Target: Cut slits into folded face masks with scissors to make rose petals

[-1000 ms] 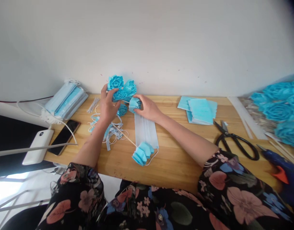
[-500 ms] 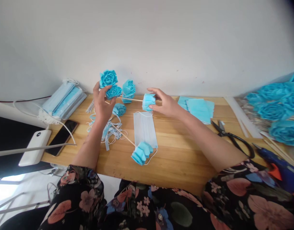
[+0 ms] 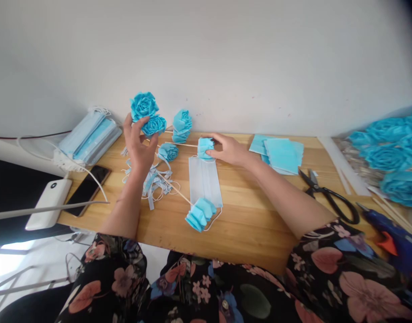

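My left hand (image 3: pixel 138 137) is closed on two blue flowers (image 3: pixel 144 106), bunched one above the other with their petals up. Between the fingers and thumb of my right hand (image 3: pixel 222 148) is another blue flower (image 3: pixel 205 147) on a thin stick, lying at the table's back above a white face mask (image 3: pixel 206 179). A blue flower (image 3: pixel 182 125) rests against the wall between my hands, and a smaller blue flower (image 3: pixel 168 151) lies beside my left hand. Over the mask's near end lies one more blue flower (image 3: pixel 201 214), its stick pointing left.
Cut strips and ear loops (image 3: pixel 157 184) lie by my left forearm. Farther left are stacked masks (image 3: pixel 89 137), a phone (image 3: pixel 88 190) and a white power bank (image 3: pixel 48 204). On the right are blue sheets (image 3: pixel 283 154), black scissors (image 3: pixel 330 195), a glue gun (image 3: pixel 390 233) and several finished flowers (image 3: pixel 387 152).
My left hand has moved left and slightly up with its two flowers. The flower in my right hand has shifted slightly down and left onto the table. The view has tilted a little.
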Tool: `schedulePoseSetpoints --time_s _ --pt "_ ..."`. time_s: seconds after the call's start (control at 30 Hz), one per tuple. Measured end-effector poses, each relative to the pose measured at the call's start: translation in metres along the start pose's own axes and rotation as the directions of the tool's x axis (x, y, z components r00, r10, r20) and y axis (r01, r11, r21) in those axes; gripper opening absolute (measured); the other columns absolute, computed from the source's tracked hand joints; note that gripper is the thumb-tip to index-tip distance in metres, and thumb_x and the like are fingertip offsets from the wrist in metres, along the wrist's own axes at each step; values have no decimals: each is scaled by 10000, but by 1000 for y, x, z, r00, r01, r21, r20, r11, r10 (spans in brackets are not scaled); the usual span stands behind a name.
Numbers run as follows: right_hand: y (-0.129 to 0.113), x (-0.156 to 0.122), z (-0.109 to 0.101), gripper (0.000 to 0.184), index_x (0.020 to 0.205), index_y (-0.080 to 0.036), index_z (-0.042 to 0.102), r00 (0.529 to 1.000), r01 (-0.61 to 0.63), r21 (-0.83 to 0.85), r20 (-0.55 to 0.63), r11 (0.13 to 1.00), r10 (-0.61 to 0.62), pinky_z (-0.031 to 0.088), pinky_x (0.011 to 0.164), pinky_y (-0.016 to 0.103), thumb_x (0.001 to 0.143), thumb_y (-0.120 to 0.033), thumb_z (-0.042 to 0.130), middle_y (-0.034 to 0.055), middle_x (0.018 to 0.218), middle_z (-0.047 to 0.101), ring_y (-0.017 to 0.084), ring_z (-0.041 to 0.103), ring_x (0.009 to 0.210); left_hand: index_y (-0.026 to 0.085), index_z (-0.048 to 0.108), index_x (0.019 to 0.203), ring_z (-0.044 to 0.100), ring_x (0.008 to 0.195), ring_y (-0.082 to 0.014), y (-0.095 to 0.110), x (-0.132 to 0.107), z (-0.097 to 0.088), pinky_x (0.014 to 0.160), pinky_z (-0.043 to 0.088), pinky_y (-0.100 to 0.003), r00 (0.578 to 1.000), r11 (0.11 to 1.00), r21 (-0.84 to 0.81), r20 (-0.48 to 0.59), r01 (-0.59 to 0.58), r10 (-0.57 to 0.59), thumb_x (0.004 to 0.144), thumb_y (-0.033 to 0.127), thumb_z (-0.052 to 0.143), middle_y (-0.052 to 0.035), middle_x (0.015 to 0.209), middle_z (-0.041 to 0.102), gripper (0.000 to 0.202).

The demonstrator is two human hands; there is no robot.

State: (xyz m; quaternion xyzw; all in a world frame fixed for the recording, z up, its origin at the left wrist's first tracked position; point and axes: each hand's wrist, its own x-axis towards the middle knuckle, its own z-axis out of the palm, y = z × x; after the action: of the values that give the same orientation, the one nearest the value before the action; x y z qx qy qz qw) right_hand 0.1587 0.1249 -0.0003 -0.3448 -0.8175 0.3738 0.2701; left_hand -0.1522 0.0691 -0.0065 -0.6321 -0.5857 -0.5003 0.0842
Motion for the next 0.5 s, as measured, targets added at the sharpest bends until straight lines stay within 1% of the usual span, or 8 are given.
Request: schedulePoseSetpoints --time_s 0.13,0.2,0.27,0.37,0.43,0.5 --pt "-16 -6 2 538 1361 -224 682 995 29 -23 94 999 -27 527 1014 409 825 -271 676 63 1314 745 269 700 1147 302 579 1369 531 1421 -315 -4 0 -3 970 637 -387 1000 999 -32 6 1 -1 908 290 694 -109 1591 413 475" --pt "-24 -11 1 530 1351 -235 685 988 46 -8 147 999 -44 534 982 371 823 -277 680 49 1307 748 245 708 1108 302 566 1382 519 1433 -323 -6 1 -4 981 633 -399 1000 1000 -28 9 -2 2 917 336 699 -116 1585 414 485" --pt "-30 -15 -2 519 1340 -246 691 979 63 10 196 998 -63 536 971 346 822 -280 687 37 1322 743 234 706 1109 303 556 1397 507 1444 -331 -7 2 -5 987 628 -406 1000 1000 -23 17 -1 2 920 379 705 -121 1586 407 506" --pt "-31 -18 -8 501 1327 -268 701 968 67 23 242 997 -71 537 982 361 827 -300 706 29 1329 739 248 699 1139 301 569 1389 509 1439 -340 -6 2 -6 992 623 -417 1000 999 -44 11 4 -3 911 400 722 -124 1592 395 512" --pt "-26 -16 -14 505 1328 -271 701 978 54 21 202 998 -58 532 1006 402 825 -310 710 37 1309 746 267 695 1152 296 589 1366 521 1424 -342 -3 2 -7 992 622 -435 1000 998 -66 -6 5 -5 899 395 737 -124 1585 402 499" --pt "-18 -12 -20 522 1338 -253 693 995 43 24 95 999 -45 518 1036 443 819 -307 699 52 1290 747 279 689 1160 287 603 1344 522 1420 -341 -1 2 -6 991 623 -441 1000 997 -81 -23 8 -9 886 390 750 -123 1573 418 492"
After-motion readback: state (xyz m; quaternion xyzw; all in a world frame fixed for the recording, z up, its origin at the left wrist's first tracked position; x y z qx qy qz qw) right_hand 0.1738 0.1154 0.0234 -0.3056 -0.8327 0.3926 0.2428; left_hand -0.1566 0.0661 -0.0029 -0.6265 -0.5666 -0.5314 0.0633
